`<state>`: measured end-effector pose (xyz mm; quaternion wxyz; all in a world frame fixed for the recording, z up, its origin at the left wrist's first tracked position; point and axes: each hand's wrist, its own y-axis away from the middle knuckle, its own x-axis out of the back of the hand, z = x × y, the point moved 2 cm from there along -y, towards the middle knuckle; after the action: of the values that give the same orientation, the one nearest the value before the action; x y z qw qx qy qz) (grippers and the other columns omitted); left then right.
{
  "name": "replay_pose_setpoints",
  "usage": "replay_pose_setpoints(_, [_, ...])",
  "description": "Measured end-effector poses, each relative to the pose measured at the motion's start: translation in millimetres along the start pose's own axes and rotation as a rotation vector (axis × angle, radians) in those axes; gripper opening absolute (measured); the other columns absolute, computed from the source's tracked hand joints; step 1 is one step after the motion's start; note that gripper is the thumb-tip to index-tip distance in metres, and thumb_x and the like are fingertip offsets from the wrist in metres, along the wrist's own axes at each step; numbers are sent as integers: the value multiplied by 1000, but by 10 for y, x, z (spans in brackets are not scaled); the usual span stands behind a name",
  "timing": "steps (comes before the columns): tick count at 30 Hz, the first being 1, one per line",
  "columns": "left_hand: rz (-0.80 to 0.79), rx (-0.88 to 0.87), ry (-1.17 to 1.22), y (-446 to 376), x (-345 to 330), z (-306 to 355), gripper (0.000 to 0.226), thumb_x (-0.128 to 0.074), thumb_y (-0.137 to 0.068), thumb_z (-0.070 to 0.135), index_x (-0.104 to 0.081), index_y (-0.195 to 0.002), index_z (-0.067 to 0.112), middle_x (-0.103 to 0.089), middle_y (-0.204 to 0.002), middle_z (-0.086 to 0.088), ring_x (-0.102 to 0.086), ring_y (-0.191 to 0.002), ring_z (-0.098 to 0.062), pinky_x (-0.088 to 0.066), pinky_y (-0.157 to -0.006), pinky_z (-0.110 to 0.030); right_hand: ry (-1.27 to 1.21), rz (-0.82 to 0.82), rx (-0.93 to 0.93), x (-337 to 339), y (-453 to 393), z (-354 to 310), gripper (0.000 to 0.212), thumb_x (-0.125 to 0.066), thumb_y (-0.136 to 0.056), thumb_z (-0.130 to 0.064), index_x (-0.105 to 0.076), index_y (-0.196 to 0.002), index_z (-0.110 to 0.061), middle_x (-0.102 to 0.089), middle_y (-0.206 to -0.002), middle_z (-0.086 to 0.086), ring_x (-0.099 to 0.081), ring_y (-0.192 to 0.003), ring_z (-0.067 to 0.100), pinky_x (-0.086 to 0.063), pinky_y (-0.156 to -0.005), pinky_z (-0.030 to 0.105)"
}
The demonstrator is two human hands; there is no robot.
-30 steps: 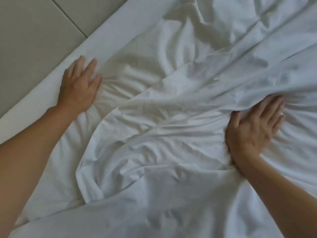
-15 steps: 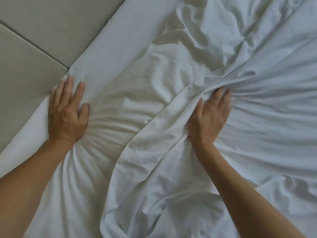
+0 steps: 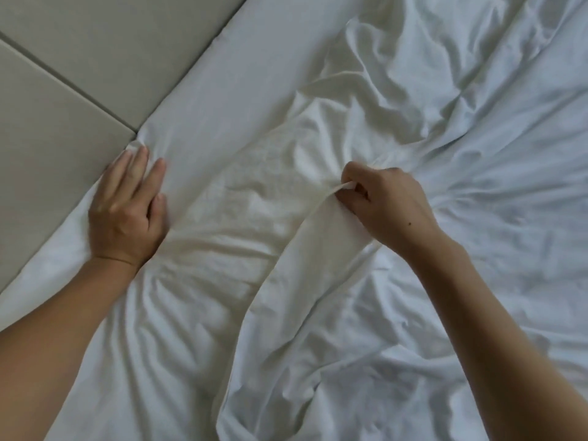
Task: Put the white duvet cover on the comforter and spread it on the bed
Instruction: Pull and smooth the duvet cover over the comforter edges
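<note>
Duvet cover (image 3: 318,281): white, heavily creased; it lies over most of the bed, with one folded flap running from the lower centre up toward the middle of the frame.
Flap edge (image 3: 331,194): a narrow hem, lifted just off the fabric below it.
Comforter: we cannot tell it apart from the cover; all layers are white, so we cannot say how much is inside.
Right hand (image 3: 386,206): its grip is closed, fingers pinched together on the flap edge and raising it.
Left hand (image 3: 122,211): grip apart, palm flat and fingers spread, pressing the fabric down at the bed's edge; pleats fan out from under the palm.
Floor (image 3: 63,90): pale tiles with one dark grout line, beyond the bed's upper-left edge.
Step in hand (our judgement): finding and opening an edge of the cover so the layers can be squared up.
Technique note: we would keep the left palm as an anchor and draw the hem away from it in one steady pull, low to the bed, so that the creases pull flat rather than bunch.
Risk: pinching two layers at once.
Writing, labels, brands: none visible.
</note>
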<state>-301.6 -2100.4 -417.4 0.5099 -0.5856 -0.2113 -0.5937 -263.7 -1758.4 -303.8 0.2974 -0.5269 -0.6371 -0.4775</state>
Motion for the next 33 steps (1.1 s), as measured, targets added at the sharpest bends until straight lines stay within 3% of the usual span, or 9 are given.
replay_pose_setpoints(3, [6,3,-25,-15,-9,10,39,-40,-98,11,-57,-132,2,-49,-142,-22,-45,-132,-39,-39,-107,-51,-267,353,106,140,-139,-360,5,-58,-84,-13,-56,-83,-8,-49,-61,-5,-46,-56,19,-37,-52,35])
replay_pose_setpoints(6, [-4,-1,-37,-17,-19,3,39,-41,-98,12,-56,-132,1,-48,-142,-23,-44,-133,-39,-39,-108,-50,-356,524,141,141,-549,-753,14,-56,-86,-14,-48,-76,-10,-40,-60,-2,-40,-56,23,-29,-52,37])
replay_pose_setpoints(8, [-18,11,-50,-33,-13,-5,40,-40,-98,13,-56,-133,1,-47,-143,-22,-43,-133,-39,-39,-108,-50,-304,444,85,-68,-879,-830,15,-52,-91,-17,-44,-79,-15,-50,-65,7,-49,-65,31,-27,-56,40])
replay_pose_setpoints(11, [-22,-5,-80,-33,-9,-22,41,-39,-97,13,-56,-133,1,-47,-143,-23,-44,-132,-40,-39,-108,-49,-73,227,0,-565,-1062,-690,14,-44,-98,-25,-53,-101,-14,-64,-95,13,-58,-92,35,-26,-65,36])
replay_pose_setpoints(17, [-95,12,-77,-81,59,27,45,-34,-98,16,-54,-134,-3,-43,-145,-26,-40,-135,-42,-38,-109,-51,-55,352,121,-733,-1023,-650,43,-54,-90,-37,-55,-127,-16,-66,-100,3,-61,-88,26,-45,-75,37])
replay_pose_setpoints(22, [-286,1,-63,-517,-16,154,60,-33,-95,35,-40,-145,4,-26,-155,-25,-25,-143,-40,-29,-111,-51,-73,448,54,-802,-1167,-655,36,-64,-80,-40,-61,-107,-15,-67,-77,2,-62,-68,27,-43,-57,33])
replay_pose_setpoints(25, [-219,-53,-89,-1082,-363,433,54,-34,-100,33,-39,-146,5,-28,-153,-26,-28,-142,-40,-25,-114,-50,-160,510,42,-788,-1237,-645,28,-53,-84,-37,-61,-95,-13,-65,-67,2,-60,-59,27,-41,-51,31])
replay_pose_setpoints(28, [-155,-103,-137,-1272,-619,507,49,-36,-103,28,-37,-145,3,-32,-151,-26,-32,-141,-38,-24,-115,-48,-253,550,39,-781,-1304,-617,33,-39,-87,-33,-62,-93,-10,-64,-62,6,-59,-54,30,-44,-50,34])
replay_pose_setpoints(33, [-32,68,-198,-1656,-969,784,42,-26,-106,15,-32,-143,-3,-39,-147,-27,-42,-136,-36,-32,-111,-42,-324,535,31,-711,-1329,-571,25,-37,-88,-27,-57,-90,-12,-61,-64,6,-56,-53,29,-40,-51,35])
